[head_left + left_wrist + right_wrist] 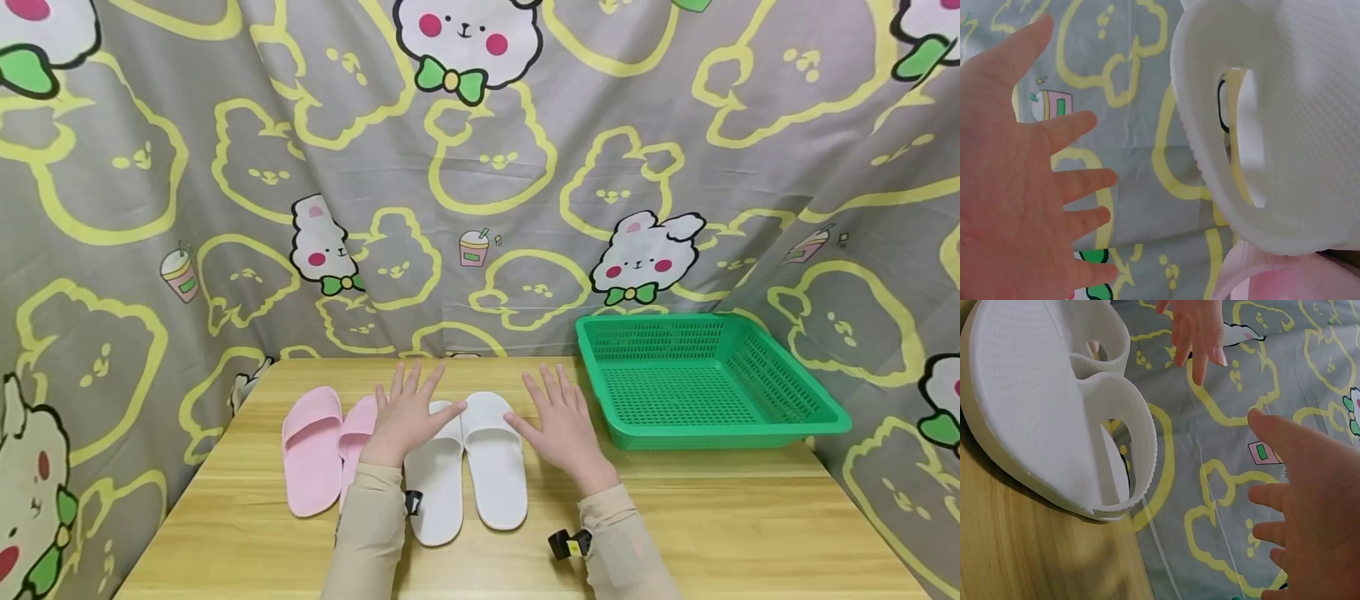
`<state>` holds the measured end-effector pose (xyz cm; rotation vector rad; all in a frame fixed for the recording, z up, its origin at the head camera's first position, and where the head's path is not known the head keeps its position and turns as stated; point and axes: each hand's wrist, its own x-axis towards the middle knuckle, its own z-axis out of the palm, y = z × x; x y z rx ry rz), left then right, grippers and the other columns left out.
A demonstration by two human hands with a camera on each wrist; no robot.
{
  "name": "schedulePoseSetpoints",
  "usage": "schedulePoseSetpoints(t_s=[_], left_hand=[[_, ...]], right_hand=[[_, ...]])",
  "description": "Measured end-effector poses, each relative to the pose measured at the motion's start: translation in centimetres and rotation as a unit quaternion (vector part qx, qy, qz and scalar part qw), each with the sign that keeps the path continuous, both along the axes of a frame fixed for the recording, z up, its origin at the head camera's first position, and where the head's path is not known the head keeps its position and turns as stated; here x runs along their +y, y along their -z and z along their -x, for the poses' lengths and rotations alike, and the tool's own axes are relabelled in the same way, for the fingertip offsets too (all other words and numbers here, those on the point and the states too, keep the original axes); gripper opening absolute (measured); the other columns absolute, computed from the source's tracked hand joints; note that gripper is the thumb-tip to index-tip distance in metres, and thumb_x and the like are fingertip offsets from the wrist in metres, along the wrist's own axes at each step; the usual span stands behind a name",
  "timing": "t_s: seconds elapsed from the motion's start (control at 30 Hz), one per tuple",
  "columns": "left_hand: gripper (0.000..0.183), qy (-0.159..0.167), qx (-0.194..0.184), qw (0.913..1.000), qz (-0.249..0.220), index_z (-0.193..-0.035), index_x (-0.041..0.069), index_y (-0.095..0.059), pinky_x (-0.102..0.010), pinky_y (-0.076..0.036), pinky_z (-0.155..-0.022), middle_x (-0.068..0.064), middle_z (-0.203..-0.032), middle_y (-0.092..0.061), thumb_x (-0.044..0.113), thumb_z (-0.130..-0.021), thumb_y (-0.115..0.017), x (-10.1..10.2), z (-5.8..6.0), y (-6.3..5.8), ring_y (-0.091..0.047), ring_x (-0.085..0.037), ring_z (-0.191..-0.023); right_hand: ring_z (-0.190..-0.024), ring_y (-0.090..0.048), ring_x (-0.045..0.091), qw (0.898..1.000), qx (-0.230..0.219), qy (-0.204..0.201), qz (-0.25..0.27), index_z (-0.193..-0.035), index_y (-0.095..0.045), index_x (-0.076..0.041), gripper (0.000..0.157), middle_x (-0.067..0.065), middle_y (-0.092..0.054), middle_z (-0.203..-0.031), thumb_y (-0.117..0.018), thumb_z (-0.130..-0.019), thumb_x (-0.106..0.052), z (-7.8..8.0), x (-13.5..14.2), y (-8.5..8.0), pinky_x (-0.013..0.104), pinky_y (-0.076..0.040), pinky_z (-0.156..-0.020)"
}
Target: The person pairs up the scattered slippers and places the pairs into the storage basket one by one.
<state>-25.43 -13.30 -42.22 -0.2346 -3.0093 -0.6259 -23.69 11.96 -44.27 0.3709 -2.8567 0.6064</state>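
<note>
While I watch from far away, left hand (411, 414): it is up in the air with its fingers spread wide. Its grip is let go and has nothing in it. From the left wrist I see a gap between it and the nearest white slipper (1310, 144).
Right hand (562, 425): it is up in the air too, fingers apart, and its grip is also let go. Its thumb points toward the white pair.
White slippers (498, 483): they lie flat, side by side, in the middle of the table (247, 533). Their toe ends face the curtain (405, 333).
Pink slippers (309, 475): they lie just left of the white pair and face the same way. I can see only part of the right one, because the left hand and sleeve (366, 533) hide the rest.
Green basket (720, 432): it sits at the back right of the table, with lots of little holes.
Curtain: it is gray, with white bunnies, green bows and yellow lines, and it hangs behind the table.
Sleeves: both are pale tan, with a small black piece (566, 546) at each wrist.
</note>
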Motion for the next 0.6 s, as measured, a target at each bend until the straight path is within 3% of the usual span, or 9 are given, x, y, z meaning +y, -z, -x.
schedulePoseSetpoints(t_s=[0.4,0.6], left_hand=[[0.083,0.026,0.037,0.9990,-0.004,-0.151,0.026,-0.036,-0.074,-0.012,-0.111,-0.015,-0.158,-0.032,0.073,-0.084,-0.053,-0.24,0.33,0.63,-0.018,-0.043,-0.149],[0.082,0.031,0.055,0.9980,-0.002,-0.150,0.025,-0.038,-0.072,-0.017,-0.112,-0.014,-0.154,-0.039,0.072,-0.084,-0.054,-0.83,0.11,0.37,-0.030,-0.041,-0.145]], right_hand=[[-0.152,-0.007,0.035,1.000,0.005,-0.013,0.000,-0.154,-0.031,-0.020,0.080,0.012,-0.022,-0.162,-0.047,-0.091,-0.067,0.10,0.02,0.10,0.059,-0.008,-0.121],[-0.151,-0.012,0.038,0.999,0.025,-0.020,0.006,-0.152,-0.035,-0.018,0.077,0.017,-0.029,-0.159,-0.051,-0.091,-0.062,0.39,0.09,-0.08,0.061,-0.015,-0.119]])
